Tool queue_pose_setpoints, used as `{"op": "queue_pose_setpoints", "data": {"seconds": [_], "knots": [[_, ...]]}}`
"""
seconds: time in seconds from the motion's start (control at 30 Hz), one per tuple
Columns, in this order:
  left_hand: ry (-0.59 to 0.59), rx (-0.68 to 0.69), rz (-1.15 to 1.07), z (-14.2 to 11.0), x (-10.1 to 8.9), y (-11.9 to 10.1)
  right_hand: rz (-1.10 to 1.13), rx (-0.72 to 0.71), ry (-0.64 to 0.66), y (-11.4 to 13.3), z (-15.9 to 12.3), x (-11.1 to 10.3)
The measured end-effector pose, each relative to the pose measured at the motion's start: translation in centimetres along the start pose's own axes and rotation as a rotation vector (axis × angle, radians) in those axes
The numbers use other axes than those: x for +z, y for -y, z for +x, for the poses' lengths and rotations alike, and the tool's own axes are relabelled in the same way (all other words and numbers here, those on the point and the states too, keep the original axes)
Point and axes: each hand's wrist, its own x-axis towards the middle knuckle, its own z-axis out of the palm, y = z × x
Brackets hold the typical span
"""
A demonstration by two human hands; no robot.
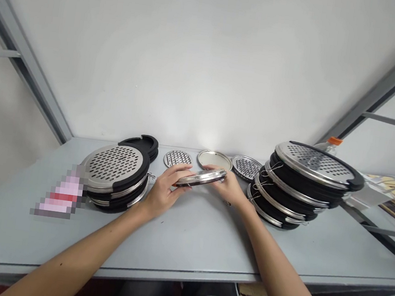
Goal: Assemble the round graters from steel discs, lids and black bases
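Gray table (186, 234), stacked graters (298, 180), perforated steel discs (177, 159)

Bright, even light puts soft glare on the wall (206, 134) (edges bow), shadows seemingly faint.

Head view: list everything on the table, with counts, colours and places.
grey metal table: one, grey, beneath all.
black-rimmed round steel graters, stacked: one stack, silver-black, left of hands.
same graters: one stack, silver-black, right of hands.
black rings, stacked: one stack, black, behind left stack.
perforated round steel discs: two, silver, behind hands.
plain round steel dish: one, silver, between discs.
orange-capped plastic bottle: one, clear, behind right stack.
blurred pink item: one, left of stack.
steel-rimmed black disc: one, silver-black, held between hands.
left hand, right hand: two, bare, on disc.
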Motion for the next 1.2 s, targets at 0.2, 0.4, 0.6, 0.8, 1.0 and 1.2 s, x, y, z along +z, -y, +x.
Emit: {"op": "queue_pose_setpoints", "data": {"seconds": [0.2, 0.4, 0.6, 0.8, 1.0, 1.2], "knots": [[-0.092, -0.005, 0.147, 0.5, -0.2, 0.3, 0.190, 0.015, -0.035, 0.0, 0.4, -0.5], [-0.177, -0.050, 0.373, 0.5, 0.0, 0.3, 0.345, 0.082, -0.104, 0.4, 0.3, -1.2], [-0.112, -0.009, 0.370, 0.4, 0.3, -0.6, 0.283, 0.070, -0.084, 0.6, 0.2, -0.9], [-0.028, -0.005, 0.356, 0.1, 0.3, -0.3, 0.306, 0.112, -0.027, 1.1, 0.1, -0.1], [0.044, 0.014, 0.260, -0.2, 0.4, -0.2, 0.255, 0.119, 0.083, 1.0, 0.0, 0.0], [-0.127, 0.104, 0.106, -0.1, 0.3, -0.4, 0.324, 0.138, 0.076, 0.6, 0.3, 0.1]]}}
